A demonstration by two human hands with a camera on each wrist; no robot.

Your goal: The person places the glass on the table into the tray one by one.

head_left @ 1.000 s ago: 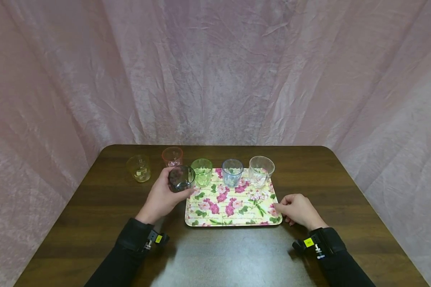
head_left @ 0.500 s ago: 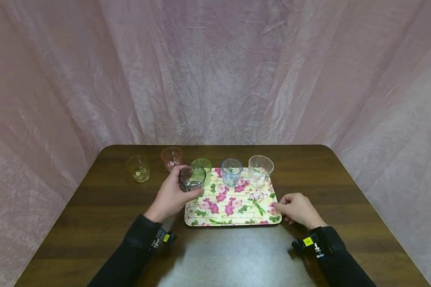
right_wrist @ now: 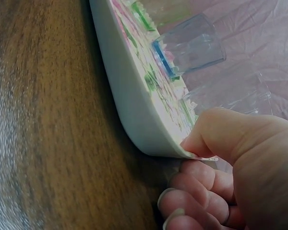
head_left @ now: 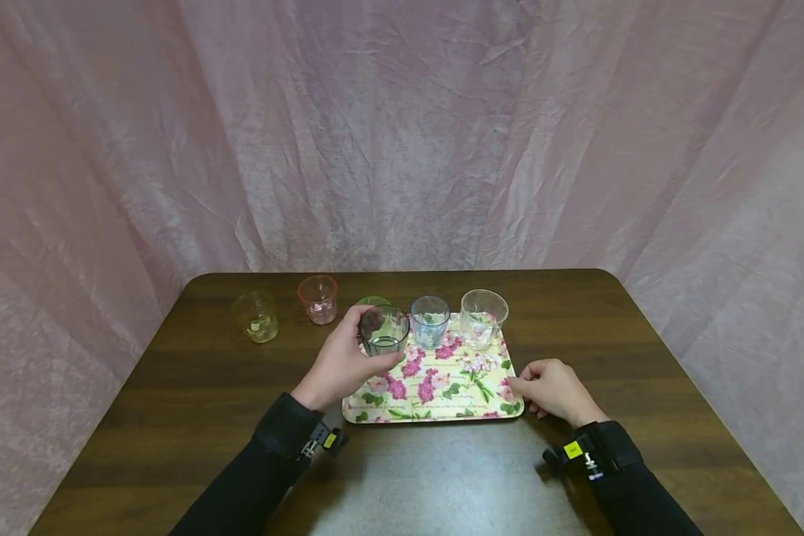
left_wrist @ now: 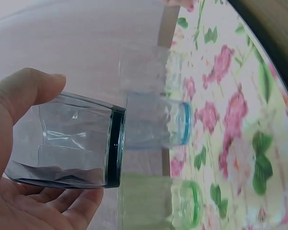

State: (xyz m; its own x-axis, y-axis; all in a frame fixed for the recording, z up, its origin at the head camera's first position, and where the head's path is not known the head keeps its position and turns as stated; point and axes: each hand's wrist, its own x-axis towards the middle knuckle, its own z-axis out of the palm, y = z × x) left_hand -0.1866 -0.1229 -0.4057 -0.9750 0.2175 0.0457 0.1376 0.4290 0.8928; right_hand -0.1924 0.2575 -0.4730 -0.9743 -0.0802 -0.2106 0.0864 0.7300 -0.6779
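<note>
Held between thumb and fingers of my left hand point(head_left: 345, 365) is a dark grey glass point(head_left: 385, 336), raised above the left part of a floral tray point(head_left: 435, 402). In the left wrist view the grey glass point(left_wrist: 77, 143) is apart from the tray surface. A green glass point(left_wrist: 158, 203) stands behind it on the tray, mostly hidden in the head view. Further right on the tray are a blue glass point(head_left: 430, 324) and a larger clear glass point(head_left: 484, 320). My right hand point(head_left: 557, 391) pinches the tray's right edge, thumb on top and fingers below.
Off the tray, to its left, a pink glass point(head_left: 318, 301) and a yellow glass point(head_left: 256, 318) stand on the brown wooden table point(head_left: 174, 417). A pinkish curtain point(head_left: 402, 149) hangs behind the table's far edge.
My left hand has carried the grey glass rightward, from beside the green glass to in front of it. The right hand keeps its hold on the tray edge.
</note>
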